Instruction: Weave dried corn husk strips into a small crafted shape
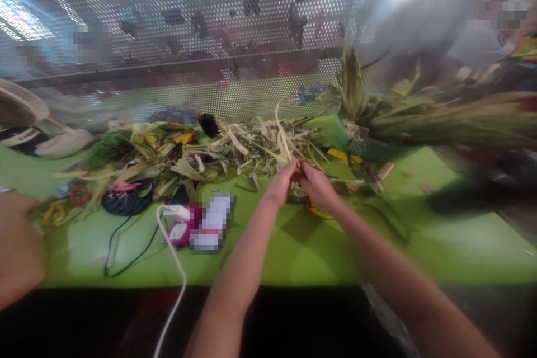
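Note:
My left hand (pixel 281 184) and my right hand (pixel 316 182) meet above the green table (pixel 302 257), fingers closed together. A pale, narrow leaf strip (pixel 282 130), curved at its top, rises from between them, pinched by the left fingers. The right fingers press against the same spot, where the strip's lower end is hidden. Just beyond lies a heap of cut, dry plant strips (pixel 239 148). Something yellow and ring-shaped (pixel 319 210) shows partly beneath my right hand.
A perforated metal screen (pixel 268 28) stands behind the table. Long green leaf bundles (pixel 440 117) lie at right. A phone (pixel 213 221), a magenta object (pixel 184 232) with a white cable (pixel 178 268), and a black pouch (pixel 128 198) are at left, near another person's arm (pixel 19 246).

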A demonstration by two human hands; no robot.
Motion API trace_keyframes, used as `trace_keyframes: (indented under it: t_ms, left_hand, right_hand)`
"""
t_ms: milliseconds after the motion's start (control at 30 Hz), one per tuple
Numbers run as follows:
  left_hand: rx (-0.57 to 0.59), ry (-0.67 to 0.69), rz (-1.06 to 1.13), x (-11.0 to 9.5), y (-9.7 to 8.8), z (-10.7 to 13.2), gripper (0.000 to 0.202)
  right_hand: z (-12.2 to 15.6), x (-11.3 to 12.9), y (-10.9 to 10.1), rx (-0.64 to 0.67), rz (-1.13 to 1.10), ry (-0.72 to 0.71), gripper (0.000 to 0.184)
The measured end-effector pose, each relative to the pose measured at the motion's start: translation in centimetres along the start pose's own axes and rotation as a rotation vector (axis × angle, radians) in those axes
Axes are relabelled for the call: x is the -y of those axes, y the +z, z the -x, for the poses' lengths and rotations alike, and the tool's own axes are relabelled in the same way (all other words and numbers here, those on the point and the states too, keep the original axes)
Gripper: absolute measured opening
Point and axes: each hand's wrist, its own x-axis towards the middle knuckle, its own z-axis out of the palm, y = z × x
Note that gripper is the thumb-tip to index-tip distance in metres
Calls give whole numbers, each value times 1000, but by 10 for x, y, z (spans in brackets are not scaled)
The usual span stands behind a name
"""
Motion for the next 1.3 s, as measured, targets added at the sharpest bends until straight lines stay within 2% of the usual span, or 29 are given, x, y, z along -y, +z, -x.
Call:
trace_keyframes:
  t_ms: [67,133,233,333,533,667,800,933,1033,1133,1233,1300]
  left_hand:
    - [7,-7,38,-4,0,1,30]
    - [-2,-11,100,-9,1,2,31]
    - [-26,21,186,-15,0,1,32]
    - [-22,32,196,-16,-1,0,33]
    - [-49,-27,34,-13,1,4,40]
    - [-19,-26,23,-13,3,6,36]
    - [4,-46,68,-14,2,5,33]
    - [-81,61,103,-21,0,4,28]
    - [-165,112,175,-31,-2,4,26]
    - [-197,123,221,-41,-3,6,24]
    - [-200,137,169,-44,-4,9,25]
    - [-207,125,60,-42,-4,11,30]
  right_hand:
    - [-1,-2,-1,50,-155,-10,11]
    - [-2,-1,-3,104,-411,10,19]
    - [-2,2,-7,103,-735,140,37]
    - [-1,5,-8,95,-822,207,45]
    - [-1,7,-4,240,-936,220,54]
    - [0,6,-6,217,-858,230,43]
    - [-1,-2,-2,247,-730,156,43]
    - [-2,-5,6,228,-486,73,39]
    - [2,-1,11,302,-375,30,37]
    - [6,3,14,369,-311,2,37]
    - [7,2,13,408,-240,-46,36]
    - [4,-1,7,370,-223,-101,31]
